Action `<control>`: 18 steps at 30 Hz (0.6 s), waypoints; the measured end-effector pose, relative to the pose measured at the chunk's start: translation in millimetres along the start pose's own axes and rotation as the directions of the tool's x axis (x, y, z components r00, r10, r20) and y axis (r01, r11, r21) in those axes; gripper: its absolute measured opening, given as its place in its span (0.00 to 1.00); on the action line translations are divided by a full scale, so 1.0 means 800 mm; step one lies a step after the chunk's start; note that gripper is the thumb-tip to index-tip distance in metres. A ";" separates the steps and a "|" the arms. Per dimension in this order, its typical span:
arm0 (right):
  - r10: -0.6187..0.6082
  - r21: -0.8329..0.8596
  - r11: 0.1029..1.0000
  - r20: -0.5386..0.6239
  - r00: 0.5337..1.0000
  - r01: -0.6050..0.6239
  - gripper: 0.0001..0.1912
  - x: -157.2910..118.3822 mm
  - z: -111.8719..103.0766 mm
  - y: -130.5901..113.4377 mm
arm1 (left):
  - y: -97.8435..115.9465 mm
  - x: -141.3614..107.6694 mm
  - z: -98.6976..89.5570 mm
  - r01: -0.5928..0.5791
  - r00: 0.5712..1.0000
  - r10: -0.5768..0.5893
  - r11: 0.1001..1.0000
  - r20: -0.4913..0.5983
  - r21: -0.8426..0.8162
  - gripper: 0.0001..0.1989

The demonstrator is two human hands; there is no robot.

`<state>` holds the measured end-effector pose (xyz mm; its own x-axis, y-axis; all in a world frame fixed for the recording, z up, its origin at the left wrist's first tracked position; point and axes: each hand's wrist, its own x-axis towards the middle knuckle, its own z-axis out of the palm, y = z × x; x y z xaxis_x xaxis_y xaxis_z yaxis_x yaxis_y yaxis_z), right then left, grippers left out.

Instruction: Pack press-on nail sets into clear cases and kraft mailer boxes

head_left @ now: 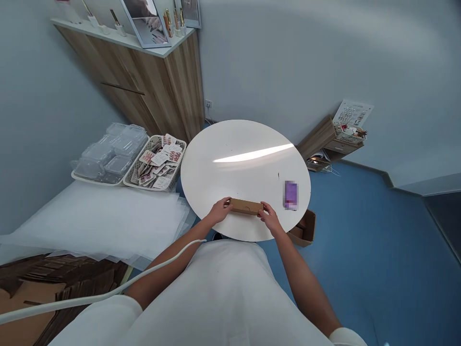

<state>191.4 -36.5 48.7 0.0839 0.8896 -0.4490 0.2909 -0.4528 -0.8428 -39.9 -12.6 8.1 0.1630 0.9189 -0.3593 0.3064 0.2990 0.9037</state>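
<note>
A long, narrow brown cardboard box (246, 206) lies level over the near part of the round white table (216, 178). Its left end is gripped by my left hand (220, 210), with the fingers closed round the end. My right hand (269, 217) holds the right end between thumb and fingers. The box looks closed, with a small curved notch on its near side. To the right of the box, on the table, is a purple item (291, 195), blurred by pixelation. A small dark mark sits above it.
White baskets at the left hold printed cards (160, 162) and clear plastic containers (108, 151). Translucent sheets (97, 216) lie in front of them, above stacked cardboard (39, 293). An open carton (308, 228) stands below the table's right edge. A white cable crosses my left arm.
</note>
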 end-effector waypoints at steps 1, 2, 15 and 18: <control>-0.016 -0.001 1.000 -0.007 1.000 0.016 0.26 -0.001 0.000 0.001 | -0.002 0.000 0.001 -0.010 1.000 0.010 1.000 0.001 -0.022 0.23; -0.034 -0.003 0.999 -0.018 0.999 0.034 0.26 -0.002 0.000 0.004 | -0.005 -0.001 0.002 -0.023 1.000 0.023 0.999 0.002 -0.044 0.23; -0.017 -0.055 0.998 -0.183 0.983 0.007 0.25 -0.026 0.002 0.052 | -0.039 -0.038 0.049 -0.105 0.993 0.107 0.994 0.052 -0.042 0.20; 0.005 -0.034 0.999 -0.209 0.978 -0.013 0.28 -0.027 -0.002 0.067 | -0.039 -0.041 0.059 -0.053 0.996 0.051 0.998 0.080 0.034 0.20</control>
<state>206.9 -79.6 13.8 0.2831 0.8799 -0.3815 0.3220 -0.4619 -0.8264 -10.5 -64.2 -19.5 0.2525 0.9094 -0.3305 0.3286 0.2406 0.9133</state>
